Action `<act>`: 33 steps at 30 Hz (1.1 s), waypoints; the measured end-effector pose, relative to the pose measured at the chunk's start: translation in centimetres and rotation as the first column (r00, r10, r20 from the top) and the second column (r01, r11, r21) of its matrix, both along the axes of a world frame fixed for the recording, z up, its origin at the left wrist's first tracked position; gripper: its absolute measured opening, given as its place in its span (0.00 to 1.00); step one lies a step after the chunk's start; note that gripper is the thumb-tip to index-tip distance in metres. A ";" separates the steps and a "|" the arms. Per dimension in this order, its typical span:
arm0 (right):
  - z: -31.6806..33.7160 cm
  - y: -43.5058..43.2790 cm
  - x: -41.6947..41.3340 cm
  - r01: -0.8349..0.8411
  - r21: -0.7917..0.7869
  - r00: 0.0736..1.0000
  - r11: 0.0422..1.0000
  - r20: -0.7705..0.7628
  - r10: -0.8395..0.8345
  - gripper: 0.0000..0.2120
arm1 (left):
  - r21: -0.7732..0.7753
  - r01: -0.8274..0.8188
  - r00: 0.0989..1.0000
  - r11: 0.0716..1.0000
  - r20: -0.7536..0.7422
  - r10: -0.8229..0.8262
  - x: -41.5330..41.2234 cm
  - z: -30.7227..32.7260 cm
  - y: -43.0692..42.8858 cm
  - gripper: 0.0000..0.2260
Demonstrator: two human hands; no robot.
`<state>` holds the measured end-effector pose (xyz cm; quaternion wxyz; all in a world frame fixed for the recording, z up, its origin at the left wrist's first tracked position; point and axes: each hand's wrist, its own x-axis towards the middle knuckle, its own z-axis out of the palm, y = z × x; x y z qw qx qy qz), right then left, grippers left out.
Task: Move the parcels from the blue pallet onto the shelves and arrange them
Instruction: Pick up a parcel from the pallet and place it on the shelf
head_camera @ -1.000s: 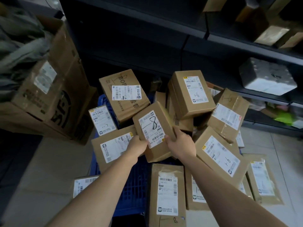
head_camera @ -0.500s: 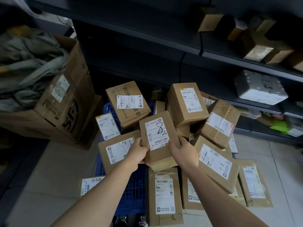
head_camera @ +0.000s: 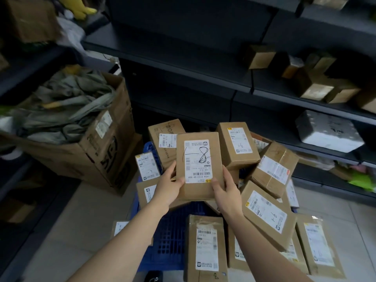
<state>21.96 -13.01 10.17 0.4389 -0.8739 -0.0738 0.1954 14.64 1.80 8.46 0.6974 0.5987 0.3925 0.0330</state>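
Both hands hold one brown cardboard parcel [head_camera: 198,151] with a white label marked "1-8", lifted above the pile. My left hand [head_camera: 169,188] grips its lower left edge and my right hand [head_camera: 225,190] grips its lower right edge. Below lies the blue pallet [head_camera: 171,237], covered with several more labelled brown parcels, such as one marked "1-6" [head_camera: 238,145] and another [head_camera: 266,214] on the right. Dark shelves [head_camera: 183,66] stand behind the pile, bare on the left.
A large open carton [head_camera: 97,147] stuffed with grey-green bags sits on the floor at left. On the right shelves stand several small boxes [head_camera: 317,88] and a white foam box [head_camera: 327,131]. Flat parcels [head_camera: 317,245] lie on the tiled floor at right.
Both hands have raised the "1-8" parcel off the pile and turned it upright. The view has tilted upward, showing more of the shelves.
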 end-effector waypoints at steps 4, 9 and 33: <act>1.9 0.5 -0.6 -0.095 0.106 0.995 0.990 0.037 0.092 0.27 | 0.063 -0.102 0.994 0.993 0.049 0.099 -1.8 2.7 -0.4 0.28; 3.9 1.6 -2.1 -0.230 0.184 0.973 0.956 0.066 0.222 0.27 | 0.158 -0.242 0.967 0.957 0.119 0.225 -5.3 5.5 -0.6 0.27; 10.7 15.8 -31.7 -0.867 0.302 0.465 0.396 0.205 0.861 0.27 | 0.353 -0.852 0.474 0.387 0.203 0.857 -41.3 14.5 0.3 0.25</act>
